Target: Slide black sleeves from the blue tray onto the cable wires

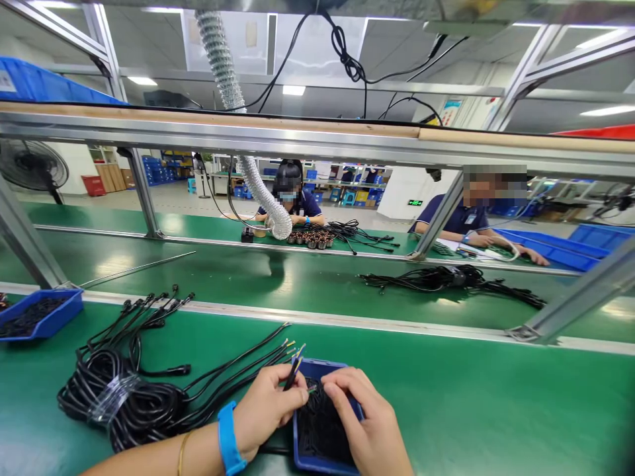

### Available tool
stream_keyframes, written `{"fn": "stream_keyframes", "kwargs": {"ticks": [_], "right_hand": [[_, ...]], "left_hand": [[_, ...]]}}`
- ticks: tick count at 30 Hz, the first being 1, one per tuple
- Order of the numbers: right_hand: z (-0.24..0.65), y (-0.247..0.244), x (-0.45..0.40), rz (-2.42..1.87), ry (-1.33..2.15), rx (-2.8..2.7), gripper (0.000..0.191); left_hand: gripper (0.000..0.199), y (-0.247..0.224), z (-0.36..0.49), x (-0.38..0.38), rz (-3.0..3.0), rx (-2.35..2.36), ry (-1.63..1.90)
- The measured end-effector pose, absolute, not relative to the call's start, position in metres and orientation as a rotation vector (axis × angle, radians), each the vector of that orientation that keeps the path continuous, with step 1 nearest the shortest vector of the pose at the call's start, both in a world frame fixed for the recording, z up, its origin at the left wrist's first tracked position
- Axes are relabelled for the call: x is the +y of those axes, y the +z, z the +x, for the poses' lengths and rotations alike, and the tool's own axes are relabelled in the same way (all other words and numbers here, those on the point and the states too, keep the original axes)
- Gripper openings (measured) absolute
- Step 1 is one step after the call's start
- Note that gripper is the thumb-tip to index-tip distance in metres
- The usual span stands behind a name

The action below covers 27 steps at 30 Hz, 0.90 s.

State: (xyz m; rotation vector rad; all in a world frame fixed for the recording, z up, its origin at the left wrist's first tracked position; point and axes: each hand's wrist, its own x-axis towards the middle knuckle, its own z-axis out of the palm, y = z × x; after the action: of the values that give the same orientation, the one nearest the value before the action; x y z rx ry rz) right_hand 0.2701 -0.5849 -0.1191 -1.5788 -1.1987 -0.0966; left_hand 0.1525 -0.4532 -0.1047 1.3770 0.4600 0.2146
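My left hand (270,396), with a blue wristband, is closed around the end of a black cable (292,378). Thin coloured wires with bare tips stick out of that end, one of them green and pointing right. Close by, my right hand (364,413) has thumb and forefinger pinched together; whatever lies between them is too small to make out. Below both hands stands a blue bin (296,436) holding many small black pieces (322,423). To the left lies a coil of black cables (119,396) bound with clear wrap, its wire ends reaching toward my left hand.
Another blue bin (69,311) with black pieces is at the left. A metal frame post (575,297) rises at the right. Beyond the rail lies a black cable bundle (446,277). Two co-workers sit across the green bench (496,396), near a hanging flexible duct (258,178).
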Motion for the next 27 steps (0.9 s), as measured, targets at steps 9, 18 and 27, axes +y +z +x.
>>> {"fn": "stream_keyframes", "kwargs": {"ticks": [9, 18, 27], "right_hand": [[0.267, -0.116, -0.582, -1.584, -0.047, -1.187, 0.025], [0.268, -0.126, -0.580, -1.634, 0.105, -1.026, 0.037], [0.265, -0.135, -0.577, -1.585, -0.266, -1.285, 0.020]], "left_hand": [[0.029, -0.107, 0.151, -0.451, 1.384, 0.481, 0.237], [0.045, -0.120, 0.152, -0.452, 1.403, 0.469, 0.288], [0.047, -0.120, 0.150, -0.452, 1.398, 0.479, 0.311]]}}
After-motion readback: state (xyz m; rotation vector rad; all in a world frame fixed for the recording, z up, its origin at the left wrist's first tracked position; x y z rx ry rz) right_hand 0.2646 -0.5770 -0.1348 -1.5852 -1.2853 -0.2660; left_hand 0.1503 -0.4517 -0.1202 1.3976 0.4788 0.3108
